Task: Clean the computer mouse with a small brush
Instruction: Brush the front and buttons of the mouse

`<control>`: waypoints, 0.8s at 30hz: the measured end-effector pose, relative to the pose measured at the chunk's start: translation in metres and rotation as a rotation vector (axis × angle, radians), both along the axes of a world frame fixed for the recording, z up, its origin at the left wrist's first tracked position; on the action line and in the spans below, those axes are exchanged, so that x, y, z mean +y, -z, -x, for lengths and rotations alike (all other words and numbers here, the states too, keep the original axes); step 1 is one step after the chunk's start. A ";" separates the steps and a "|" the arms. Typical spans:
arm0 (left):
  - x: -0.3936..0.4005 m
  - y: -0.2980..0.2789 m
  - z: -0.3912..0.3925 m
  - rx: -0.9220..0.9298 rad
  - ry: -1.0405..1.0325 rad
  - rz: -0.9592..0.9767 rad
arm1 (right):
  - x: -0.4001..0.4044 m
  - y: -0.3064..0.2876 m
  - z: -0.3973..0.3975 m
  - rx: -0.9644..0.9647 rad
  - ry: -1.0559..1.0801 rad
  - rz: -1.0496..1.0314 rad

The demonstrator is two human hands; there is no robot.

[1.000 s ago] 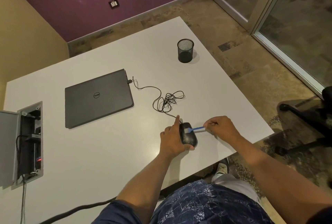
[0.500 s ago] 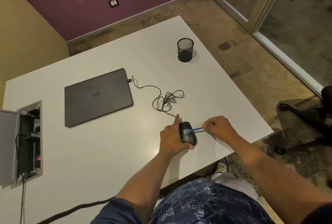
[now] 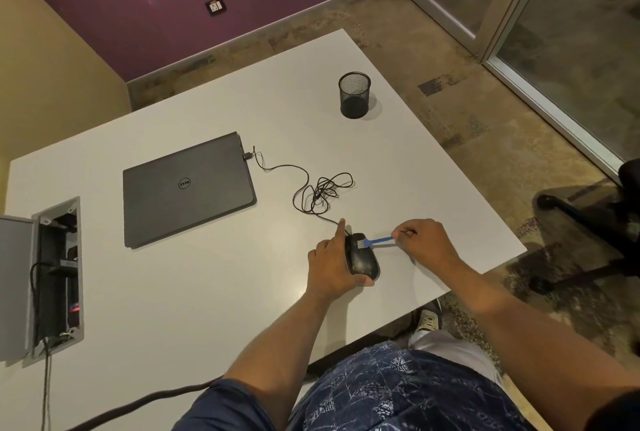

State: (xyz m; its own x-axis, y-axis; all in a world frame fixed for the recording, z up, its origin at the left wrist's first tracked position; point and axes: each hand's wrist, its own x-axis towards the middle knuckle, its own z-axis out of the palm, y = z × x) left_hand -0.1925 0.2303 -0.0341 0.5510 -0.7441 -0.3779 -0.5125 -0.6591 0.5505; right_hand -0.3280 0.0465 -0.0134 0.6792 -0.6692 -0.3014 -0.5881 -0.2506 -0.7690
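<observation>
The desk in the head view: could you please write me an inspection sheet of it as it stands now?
Surface: white table, with an open floor box set in at left.
Job's things: black mouse on the table; blue brush, bristles on the mouse's front.
Clutter: closed laptop; mesh pen cup.
Hands: left hand grips the mouse; right hand pinches the brush handle.
Cables: mouse cable tangled, plugged into the laptop.
Surroundings: purple wall, glass doors, office chair.
</observation>
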 end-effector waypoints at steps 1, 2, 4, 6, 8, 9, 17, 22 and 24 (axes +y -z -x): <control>0.000 0.000 0.000 -0.001 0.001 -0.001 | 0.000 0.000 -0.001 0.005 -0.019 0.007; 0.000 0.000 0.000 -0.002 0.001 -0.002 | -0.001 0.000 -0.002 0.014 -0.038 0.002; 0.000 0.000 0.000 -0.004 -0.003 -0.003 | -0.004 -0.002 -0.001 0.039 -0.070 -0.023; 0.000 0.000 0.000 -0.003 -0.008 -0.002 | -0.007 -0.003 -0.001 0.043 -0.079 -0.038; 0.000 0.000 0.000 -0.002 -0.009 -0.001 | -0.007 -0.003 -0.004 0.033 -0.067 -0.022; 0.000 0.000 0.000 -0.001 -0.008 -0.001 | -0.006 -0.003 -0.006 0.030 -0.063 -0.009; 0.001 -0.001 -0.001 -0.008 -0.001 0.009 | -0.020 -0.005 0.000 0.079 -0.090 -0.071; 0.001 -0.001 -0.001 -0.010 0.004 0.006 | -0.008 0.001 -0.003 0.038 -0.076 -0.148; 0.000 -0.001 -0.001 -0.010 0.004 0.001 | -0.005 0.006 -0.003 0.054 -0.043 -0.124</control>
